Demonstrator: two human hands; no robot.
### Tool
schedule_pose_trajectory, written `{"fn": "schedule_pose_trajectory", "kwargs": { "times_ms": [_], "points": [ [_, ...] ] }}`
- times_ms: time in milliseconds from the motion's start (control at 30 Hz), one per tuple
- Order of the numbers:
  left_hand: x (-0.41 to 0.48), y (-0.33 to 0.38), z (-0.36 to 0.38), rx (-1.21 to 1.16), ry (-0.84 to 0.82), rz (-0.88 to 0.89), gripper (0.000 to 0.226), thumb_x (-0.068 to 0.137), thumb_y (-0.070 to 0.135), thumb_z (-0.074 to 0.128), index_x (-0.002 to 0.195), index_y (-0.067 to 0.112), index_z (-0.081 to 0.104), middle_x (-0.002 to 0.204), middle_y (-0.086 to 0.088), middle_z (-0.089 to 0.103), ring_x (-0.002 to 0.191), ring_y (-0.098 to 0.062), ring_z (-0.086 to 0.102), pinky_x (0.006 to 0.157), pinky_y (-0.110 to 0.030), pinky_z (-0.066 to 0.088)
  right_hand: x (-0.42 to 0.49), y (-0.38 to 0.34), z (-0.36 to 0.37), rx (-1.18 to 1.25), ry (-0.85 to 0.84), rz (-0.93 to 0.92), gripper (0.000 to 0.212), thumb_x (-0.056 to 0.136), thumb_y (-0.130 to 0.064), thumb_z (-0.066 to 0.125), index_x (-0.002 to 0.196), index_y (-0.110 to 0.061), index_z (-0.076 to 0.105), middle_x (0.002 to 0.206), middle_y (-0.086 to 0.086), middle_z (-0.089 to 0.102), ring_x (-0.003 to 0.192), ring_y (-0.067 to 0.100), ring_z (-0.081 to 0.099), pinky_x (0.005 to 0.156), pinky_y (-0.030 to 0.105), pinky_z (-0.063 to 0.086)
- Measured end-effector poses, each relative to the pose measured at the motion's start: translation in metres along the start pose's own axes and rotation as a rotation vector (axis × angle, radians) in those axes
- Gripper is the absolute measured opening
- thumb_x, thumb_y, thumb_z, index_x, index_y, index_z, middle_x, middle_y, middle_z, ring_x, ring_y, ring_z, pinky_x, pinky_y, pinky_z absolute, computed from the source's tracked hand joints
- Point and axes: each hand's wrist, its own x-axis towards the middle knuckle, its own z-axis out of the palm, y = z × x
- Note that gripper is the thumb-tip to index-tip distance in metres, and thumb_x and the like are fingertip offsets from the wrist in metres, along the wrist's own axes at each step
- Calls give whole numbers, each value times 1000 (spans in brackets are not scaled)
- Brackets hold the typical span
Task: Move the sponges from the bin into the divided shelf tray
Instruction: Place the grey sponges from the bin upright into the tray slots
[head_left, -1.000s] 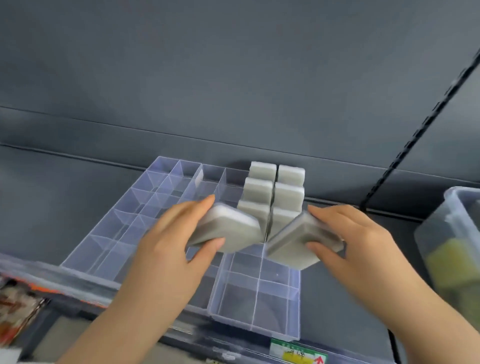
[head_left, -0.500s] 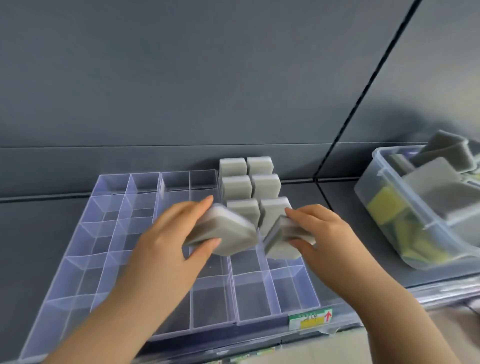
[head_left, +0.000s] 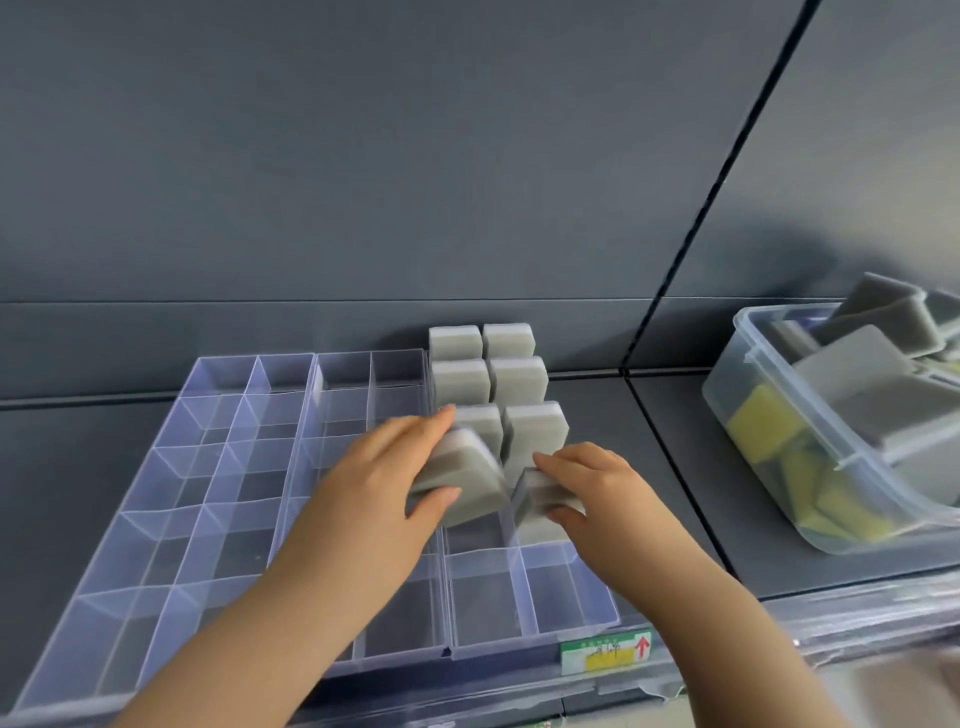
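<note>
a dark grey back panel (head_left: 363, 156), matte and plain, is seen filling the upper part of the view. low down it is crossed by a thin horizontal seam (head_left: 260, 301). the panel is split by a narrow black upright strip (head_left: 727, 171), seen slanting from the top right down to the shelf (head_left: 675, 467), which is finished in the same dark grey. a clear plastic rail (head_left: 857, 608) is fitted along the shelf's front edge, and a green and yellow label (head_left: 605, 652) with a red arrow is fixed there. a pale, blurred patch of floor (head_left: 893, 691) is glimpsed at the bottom right. a soft shadow (head_left: 831, 249) is cast on the panel at the right.
</note>
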Motion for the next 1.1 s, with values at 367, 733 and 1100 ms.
{"fn": "schedule_pose_trajectory", "kwargs": {
  "times_ms": [367, 733, 1100],
  "points": [
    [13, 22, 18, 1, -211, 0, 47, 91, 27, 58, 133, 39, 42, 134, 20, 43, 125, -2, 35, 97, -13, 26, 3, 11, 8, 26, 21, -66, 48, 93, -18, 53, 139, -23, 40, 134, -6, 46, 120, 19, 42, 98, 22, 36],
    [13, 15, 46, 50, -285, -38, 47, 92, 25, 56, 136, 33, 41, 137, 17, 43, 128, -4, 34, 99, -15, 27, 5, 14, 7, 29, 21, -115, 47, 94, -21, 52, 139, -24, 40, 133, -6, 46, 118, 17, 44, 98, 20, 35],
    [11, 22, 40, 188, -263, 39, 54, 91, 41, 55, 140, 34, 35, 136, 18, 42, 123, -6, 41, 91, -20, 38, 2, 19, -1, 85, 42, -122, 56, 89, -27, 58, 140, -30, 35, 136, -11, 41, 126, 10, 36, 100, 18, 33]
  ]
}}
